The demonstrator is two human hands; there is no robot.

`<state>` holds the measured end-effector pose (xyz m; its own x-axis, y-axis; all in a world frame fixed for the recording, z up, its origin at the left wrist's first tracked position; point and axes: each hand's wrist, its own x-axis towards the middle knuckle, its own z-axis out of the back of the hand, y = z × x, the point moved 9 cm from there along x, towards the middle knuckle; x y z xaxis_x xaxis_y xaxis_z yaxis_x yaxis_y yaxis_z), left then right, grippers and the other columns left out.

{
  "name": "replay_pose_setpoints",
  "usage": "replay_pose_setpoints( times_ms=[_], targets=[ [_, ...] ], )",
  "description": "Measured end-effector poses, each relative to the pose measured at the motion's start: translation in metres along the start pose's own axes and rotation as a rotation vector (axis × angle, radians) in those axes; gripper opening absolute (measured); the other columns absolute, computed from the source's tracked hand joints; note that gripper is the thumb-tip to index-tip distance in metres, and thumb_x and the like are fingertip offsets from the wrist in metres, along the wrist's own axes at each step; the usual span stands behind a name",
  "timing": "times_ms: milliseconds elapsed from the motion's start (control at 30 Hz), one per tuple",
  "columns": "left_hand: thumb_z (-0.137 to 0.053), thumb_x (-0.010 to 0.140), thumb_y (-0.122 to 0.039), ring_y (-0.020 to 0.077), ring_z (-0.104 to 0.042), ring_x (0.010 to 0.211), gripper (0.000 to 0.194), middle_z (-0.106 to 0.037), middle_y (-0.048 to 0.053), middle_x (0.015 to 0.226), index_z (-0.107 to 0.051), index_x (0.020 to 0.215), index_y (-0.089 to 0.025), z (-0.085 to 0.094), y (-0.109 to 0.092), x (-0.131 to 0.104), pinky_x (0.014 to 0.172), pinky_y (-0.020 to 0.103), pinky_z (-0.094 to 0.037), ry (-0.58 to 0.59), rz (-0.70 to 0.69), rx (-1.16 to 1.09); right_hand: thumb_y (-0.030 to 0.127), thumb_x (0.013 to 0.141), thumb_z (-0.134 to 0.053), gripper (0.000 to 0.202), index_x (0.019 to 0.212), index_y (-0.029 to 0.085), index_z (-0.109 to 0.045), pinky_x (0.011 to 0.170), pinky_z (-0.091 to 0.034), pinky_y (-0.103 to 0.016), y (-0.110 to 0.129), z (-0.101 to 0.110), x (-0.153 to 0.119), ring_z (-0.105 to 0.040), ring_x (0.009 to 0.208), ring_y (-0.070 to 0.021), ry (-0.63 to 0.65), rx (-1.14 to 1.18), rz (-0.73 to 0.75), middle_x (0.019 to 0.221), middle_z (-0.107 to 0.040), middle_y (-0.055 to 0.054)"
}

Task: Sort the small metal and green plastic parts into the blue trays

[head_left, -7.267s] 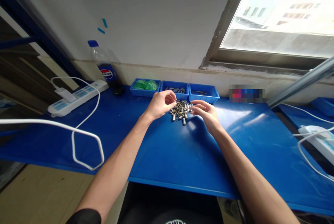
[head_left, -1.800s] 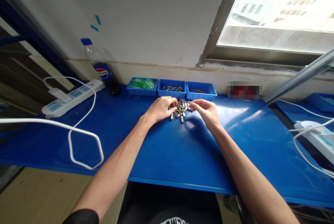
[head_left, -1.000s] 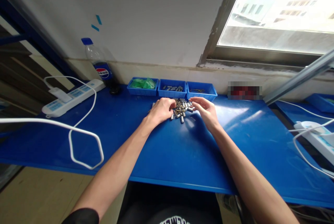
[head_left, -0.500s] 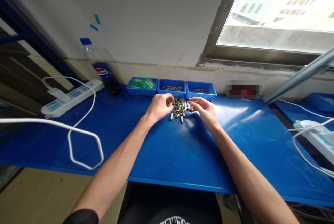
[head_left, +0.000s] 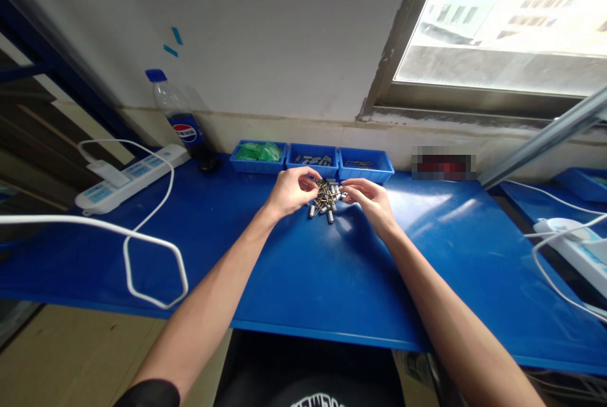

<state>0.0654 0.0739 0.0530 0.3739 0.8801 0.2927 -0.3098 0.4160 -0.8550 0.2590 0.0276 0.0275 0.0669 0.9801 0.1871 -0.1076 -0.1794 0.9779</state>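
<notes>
Watching from my end: left hand [head_left: 290,193] and right hand [head_left: 374,201] flanking one mixed pile [head_left: 326,195].

Brass-toned screws [head_left: 324,194] and metal standoffs [head_left: 331,217], too jumbled for me to count, lie nearer the table's [head_left: 294,268] back edge than its front. Left thumb and fingertips stand apart; whether the right fingers pinch anything, I cannot tell. Three blue bins [head_left: 327,172] line the back edge, one Pepsi bottle [head_left: 185,131] left of them.

The blue table [head_left: 294,280] (glossy) holds metal pieces [head_left: 327,197], bins [head_left: 329,172], a bottle [head_left: 184,126].
</notes>
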Motion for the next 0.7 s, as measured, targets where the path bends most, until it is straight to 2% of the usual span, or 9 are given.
replay_pose_setpoints(
  times_ms=[267,433,533,700],
  targets=[
    [-0.073,0.075,-0.015,0.0174,-0.077,0.077,0.03,-0.079,0.003,0.084,-0.075,0.105,-0.016,0.003,-0.015,-0.001,0.076,0.027,-0.062,-0.029,-0.079,-0.008,0.049,0.082,-0.079,0.03,0.098,0.024,-0.078,0.075,-0.056,-0.036,0.001,-0.004,0.0,-0.07,0.074,-0.0196,0.024,-0.002,-0.017,0.089,-0.079,-0.004],
    [-0.075,0.078,-0.021,0.0165,-0.076,0.08,0.037,-0.078,0.005,0.091,-0.072,0.114,-0.015,-0.007,-0.022,-0.002,0.076,0.026,-0.062,0.113,-0.097,-0.174,0.048,0.081,-0.081,0.039,0.111,0.024,-0.077,0.078,-0.056,-0.036,-0.004,-0.014,-0.004,-0.07,0.075,-0.019,0.117,0.085,-0.094,0.088,-0.079,-0.004],
    [-0.075,0.079,-0.022,0.0157,-0.075,0.079,0.038,-0.078,0.005,0.091,-0.071,0.116,-0.015,-0.012,-0.025,-0.003,0.074,0.025,-0.061,0.169,-0.089,-0.225,0.047,0.079,-0.084,0.037,0.106,0.023,-0.079,0.08,-0.057,-0.036,-0.009,-0.02,-0.005,-0.07,0.076,-0.019,0.173,0.151,-0.12,0.088,-0.079,-0.004],
    [-0.074,0.08,-0.023,0.0163,-0.076,0.08,0.039,-0.078,0.005,0.091,-0.07,0.119,-0.015,-0.015,-0.024,-0.004,0.076,0.025,-0.061,0.201,-0.084,-0.199,0.045,0.072,-0.09,0.037,0.098,0.021,-0.081,0.08,-0.059,-0.036,-0.02,-0.023,-0.006,-0.072,0.078,-0.0199,0.178,0.253,-0.196,0.09,-0.08,-0.006]
  ],
)
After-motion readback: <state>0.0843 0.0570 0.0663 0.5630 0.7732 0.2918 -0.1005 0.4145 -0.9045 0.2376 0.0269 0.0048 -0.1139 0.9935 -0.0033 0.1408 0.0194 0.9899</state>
